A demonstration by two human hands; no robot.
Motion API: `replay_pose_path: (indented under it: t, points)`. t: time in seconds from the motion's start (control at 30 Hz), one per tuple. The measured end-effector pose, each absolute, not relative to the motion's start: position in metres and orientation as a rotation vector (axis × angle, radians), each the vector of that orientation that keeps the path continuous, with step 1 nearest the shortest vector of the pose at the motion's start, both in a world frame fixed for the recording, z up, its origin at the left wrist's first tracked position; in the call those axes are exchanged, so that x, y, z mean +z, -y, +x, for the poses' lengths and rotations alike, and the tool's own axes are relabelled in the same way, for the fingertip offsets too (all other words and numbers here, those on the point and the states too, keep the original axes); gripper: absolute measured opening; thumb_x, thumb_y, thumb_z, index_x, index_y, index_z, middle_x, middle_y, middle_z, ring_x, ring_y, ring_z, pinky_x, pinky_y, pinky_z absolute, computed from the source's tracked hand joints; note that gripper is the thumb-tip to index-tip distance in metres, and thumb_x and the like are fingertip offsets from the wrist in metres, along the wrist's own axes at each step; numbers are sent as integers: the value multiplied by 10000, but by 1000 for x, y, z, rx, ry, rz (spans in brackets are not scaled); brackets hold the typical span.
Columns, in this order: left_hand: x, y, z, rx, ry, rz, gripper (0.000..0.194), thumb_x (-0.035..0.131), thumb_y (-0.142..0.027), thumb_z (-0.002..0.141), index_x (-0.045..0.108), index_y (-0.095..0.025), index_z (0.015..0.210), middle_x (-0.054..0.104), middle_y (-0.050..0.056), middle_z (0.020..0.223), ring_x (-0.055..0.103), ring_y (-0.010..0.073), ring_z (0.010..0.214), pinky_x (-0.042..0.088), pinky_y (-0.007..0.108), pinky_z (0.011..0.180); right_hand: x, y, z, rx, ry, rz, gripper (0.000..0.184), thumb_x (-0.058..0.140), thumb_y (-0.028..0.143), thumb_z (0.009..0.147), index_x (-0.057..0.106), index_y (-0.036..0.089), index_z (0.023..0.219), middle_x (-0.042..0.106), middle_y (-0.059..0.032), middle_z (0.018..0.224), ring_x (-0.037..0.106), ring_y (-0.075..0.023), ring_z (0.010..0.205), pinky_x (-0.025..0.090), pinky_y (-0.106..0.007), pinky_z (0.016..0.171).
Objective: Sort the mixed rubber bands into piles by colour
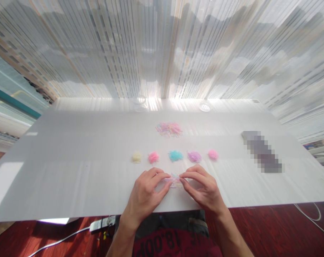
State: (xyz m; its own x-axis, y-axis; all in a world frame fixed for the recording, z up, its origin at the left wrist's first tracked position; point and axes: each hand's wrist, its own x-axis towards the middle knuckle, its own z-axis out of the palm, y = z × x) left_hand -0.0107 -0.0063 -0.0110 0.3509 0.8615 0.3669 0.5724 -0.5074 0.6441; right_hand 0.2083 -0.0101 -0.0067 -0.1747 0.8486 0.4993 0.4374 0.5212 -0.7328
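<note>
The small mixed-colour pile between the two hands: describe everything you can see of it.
The small mixed-colour pile is a loose, low scatter of thin, short strands in pale blue, lilac and pinkish tones. The strands look light and slightly glossy, perhaps plastic, though the material is uncertain. It lies on the white table, closer to the near edge than the turquoise pile. Fingertips of the left hand and right hand meet its sides, partly covering it; whether they pinch any strands is unclear.

Striped curtain [156, 50] (sheer), power strip [99, 224]
</note>
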Motion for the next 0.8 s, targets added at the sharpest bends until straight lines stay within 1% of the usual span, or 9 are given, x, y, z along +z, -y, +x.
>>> replay_pose_path:
  t: [0.13,0.3,0.47,0.57,0.67,0.73,0.8]
  points:
    - [-9,7,-10,1025,-1232,2198,132,655,-255,1009,723,-226,1118,726,47,968,690,183,865,569,294,736,-8,10,209,563,1819,-1055,155,709,131,939,767,234,1038,685,-35,878,684,-167,794,597,-274,701]
    - [-8,9,-10,1135,-1163,2175,115,664,-195,1004,744,-227,1080,718,36,914,689,163,838,573,278,746,-9,10,210,582,1826,-1052,155,701,157,956,774,247,1060,693,-35,877,692,-171,791,605,-281,693]
    - [-4,9,-8,1148,-1164,2168,114,680,-178,987,757,-226,1056,715,32,913,691,154,830,572,264,742,-7,10,208,567,1842,-1061,141,703,142,946,760,233,1038,692,-36,881,690,-165,795,603,-273,700]
    - [-2,6,-6,1145,-1166,2173,99,687,-183,981,758,-225,1035,720,28,913,692,151,823,566,248,718,-5,10,206,521,1841,-1086,93,702,170,946,751,230,997,689,-36,862,686,-171,785,601,-284,686]
    - [-3,5,-5,1130,-1164,2187,110,684,-201,986,744,-217,1077,735,36,924,700,159,830,565,245,695,-2,10,209,449,1819,-1135,78,688,186,953,748,231,970,702,-38,851,687,-182,790,594,-301,684]
    - [-5,5,-6,1131,-1174,2191,123,677,-207,991,733,-211,1101,742,39,927,705,163,828,571,251,697,1,8,216,379,1766,-1230,72,682,198,956,745,233,951,720,-40,857,680,-187,783,578,-311,674]
    - [-6,6,-7,1145,-1188,2179,110,666,-203,996,731,-213,1083,745,35,919,707,159,814,578,254,705,2,4,226,294,1682,-1358,67,679,229,961,741,232,935,730,-38,851,654,-183,740,543,-314,634]
